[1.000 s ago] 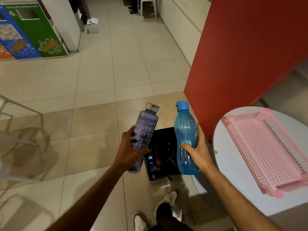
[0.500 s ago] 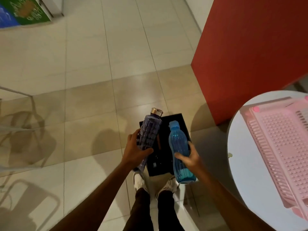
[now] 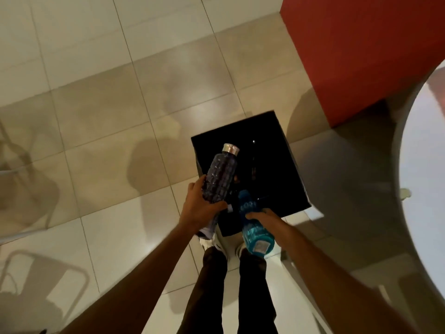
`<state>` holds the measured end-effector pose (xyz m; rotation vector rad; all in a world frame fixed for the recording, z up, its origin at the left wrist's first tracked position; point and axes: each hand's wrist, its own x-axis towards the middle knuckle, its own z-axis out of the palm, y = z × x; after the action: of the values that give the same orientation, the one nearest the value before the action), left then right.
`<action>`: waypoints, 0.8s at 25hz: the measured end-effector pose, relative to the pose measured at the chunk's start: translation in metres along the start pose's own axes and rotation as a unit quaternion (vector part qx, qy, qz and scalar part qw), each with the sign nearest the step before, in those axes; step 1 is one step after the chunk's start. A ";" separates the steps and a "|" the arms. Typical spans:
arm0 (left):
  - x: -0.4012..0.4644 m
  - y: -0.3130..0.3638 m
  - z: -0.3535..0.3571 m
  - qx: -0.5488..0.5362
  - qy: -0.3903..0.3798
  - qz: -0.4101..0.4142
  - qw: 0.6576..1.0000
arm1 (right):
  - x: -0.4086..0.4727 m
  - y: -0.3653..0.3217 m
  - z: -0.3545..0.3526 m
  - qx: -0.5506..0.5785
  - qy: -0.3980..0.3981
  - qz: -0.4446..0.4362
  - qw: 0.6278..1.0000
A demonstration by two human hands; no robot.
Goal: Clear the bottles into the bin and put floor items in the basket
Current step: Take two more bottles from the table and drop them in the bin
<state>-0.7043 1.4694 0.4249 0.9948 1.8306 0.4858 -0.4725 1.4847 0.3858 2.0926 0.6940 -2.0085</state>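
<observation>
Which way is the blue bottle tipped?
Tipped cap-down: the blue bottle points its cap into the black bin, base toward the camera.

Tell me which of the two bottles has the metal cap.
The purple ribbed bottle, gripped by the left hand, has the silver metal cap. The blue bottle, in the right hand, has a blue cap, pointed down into the black bin.

Both forearms are bare, no sleeves showing. The left hand (image 3: 199, 208) and right hand (image 3: 267, 216) wear no gloves or rings that I can spot. Dark trousers (image 3: 231, 290), white sneakers (image 3: 212, 243) below.
</observation>
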 end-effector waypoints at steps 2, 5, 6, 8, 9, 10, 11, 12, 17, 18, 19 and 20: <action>0.007 -0.027 0.004 -0.006 0.003 -0.013 1.000 | 0.022 0.007 0.011 0.000 -0.015 0.018 1.000; 0.010 -0.044 0.002 -0.009 -0.002 -0.025 1.000 | 0.034 0.010 0.015 -0.007 -0.005 0.021 1.000; 0.009 -0.048 0.002 -0.006 -0.006 -0.029 1.000 | 0.033 0.011 0.015 -0.013 0.001 0.020 1.000; 0.005 -0.049 0.006 -0.002 -0.016 -0.027 0.999 | 0.028 0.017 0.011 0.004 -0.001 0.013 1.000; 0.005 -0.046 0.007 -0.003 -0.021 -0.022 1.000 | 0.022 0.018 0.008 0.025 -0.006 0.006 1.000; 0.006 -0.049 0.008 -0.002 -0.026 -0.026 0.999 | 0.021 0.023 0.008 0.042 -0.011 0.000 0.999; 0.007 -0.046 0.011 0.000 -0.028 -0.023 0.999 | 0.018 0.026 0.006 0.043 -0.002 -0.014 0.999; 0.007 -0.041 0.013 -0.001 -0.027 -0.016 1.000 | 0.017 0.030 0.002 0.031 0.008 -0.036 0.999; 0.016 -0.031 0.031 0.040 -0.022 -0.041 0.998 | 0.015 0.039 -0.002 0.017 0.034 -0.095 0.995; 0.019 -0.031 0.036 0.050 -0.032 -0.056 0.997 | 0.015 0.040 -0.004 0.022 0.032 -0.098 0.994; 0.018 -0.032 0.043 0.058 -0.042 -0.073 0.995 | 0.015 0.045 -0.006 0.025 0.036 -0.102 0.994; 0.020 -0.031 0.046 0.063 -0.051 -0.084 0.993 | 0.014 0.044 -0.008 0.026 0.047 -0.108 0.993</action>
<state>-0.6812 1.4631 0.3712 0.9228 1.8515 0.2165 -0.4464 1.4522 0.3641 2.2410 0.9302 -2.0660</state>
